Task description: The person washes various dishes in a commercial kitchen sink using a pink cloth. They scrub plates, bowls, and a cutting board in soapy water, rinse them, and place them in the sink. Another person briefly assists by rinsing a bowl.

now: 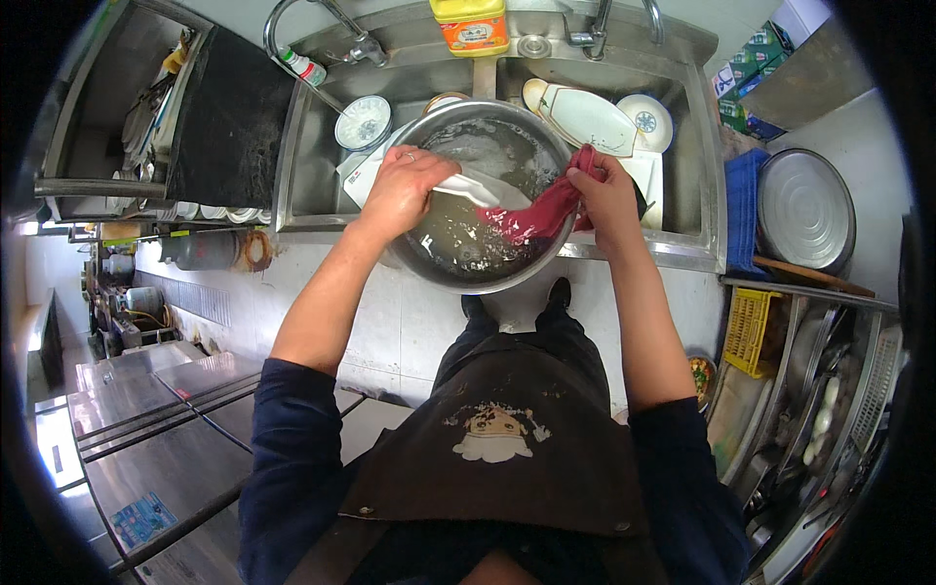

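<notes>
A large round metal basin (479,284) full of cloudy water rests across the front of a double steel sink (680,252). My left hand (406,191) grips a white ceramic spoon (479,189) by one end, holding it over the water. At the basin's right rim, my right hand (603,194) clutches a wet red cloth (545,212). The cloth's loose end trails into the water beside the spoon. Whether anything lies on the basin's bottom cannot be seen through the water.
Bowls (363,121) stand in the left sink bay; an oval white dish (592,121) and a small plate (645,121) lie in the right. A yellow detergent jug (472,29) and faucets (365,50) line the back. Right of the sink are a blue crate (742,212) and metal lid (804,208).
</notes>
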`<state>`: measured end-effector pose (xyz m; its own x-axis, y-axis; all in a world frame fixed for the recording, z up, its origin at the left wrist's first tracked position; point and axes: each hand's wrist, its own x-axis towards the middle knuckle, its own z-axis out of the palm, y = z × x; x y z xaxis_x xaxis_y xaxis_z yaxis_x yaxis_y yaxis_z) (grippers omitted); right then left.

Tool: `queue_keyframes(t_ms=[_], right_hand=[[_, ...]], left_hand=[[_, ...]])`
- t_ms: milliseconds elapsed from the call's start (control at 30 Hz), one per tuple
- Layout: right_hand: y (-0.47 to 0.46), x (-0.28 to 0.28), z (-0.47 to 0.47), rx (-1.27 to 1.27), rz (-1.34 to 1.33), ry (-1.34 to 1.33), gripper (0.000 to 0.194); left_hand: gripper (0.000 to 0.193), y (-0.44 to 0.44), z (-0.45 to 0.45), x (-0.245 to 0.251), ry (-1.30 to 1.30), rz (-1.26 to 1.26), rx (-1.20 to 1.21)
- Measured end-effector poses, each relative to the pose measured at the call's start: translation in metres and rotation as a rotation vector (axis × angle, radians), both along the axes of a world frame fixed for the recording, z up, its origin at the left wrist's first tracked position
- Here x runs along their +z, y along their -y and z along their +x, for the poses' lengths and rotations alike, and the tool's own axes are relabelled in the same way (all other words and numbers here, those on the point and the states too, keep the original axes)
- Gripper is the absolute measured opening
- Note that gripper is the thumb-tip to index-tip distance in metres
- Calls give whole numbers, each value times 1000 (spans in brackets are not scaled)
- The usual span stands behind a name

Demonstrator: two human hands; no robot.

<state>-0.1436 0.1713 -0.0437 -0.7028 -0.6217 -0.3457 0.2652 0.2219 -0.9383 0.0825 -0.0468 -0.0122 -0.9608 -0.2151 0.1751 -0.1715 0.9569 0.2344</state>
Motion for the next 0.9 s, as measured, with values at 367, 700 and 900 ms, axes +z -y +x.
queue_keyframes(t_ms=[367,700,900], right_hand=[[82,-63,21,655,425,-818,36],[81,-87,49,693,417,-313,47],[58,-24,105,454,-24,-365,36]], left_hand=[[65,-15,25,-24,-89,-76,193],[70,-31,32,-58,-745,2028,786],[71,-33,22,-68,-710,2216,635]])
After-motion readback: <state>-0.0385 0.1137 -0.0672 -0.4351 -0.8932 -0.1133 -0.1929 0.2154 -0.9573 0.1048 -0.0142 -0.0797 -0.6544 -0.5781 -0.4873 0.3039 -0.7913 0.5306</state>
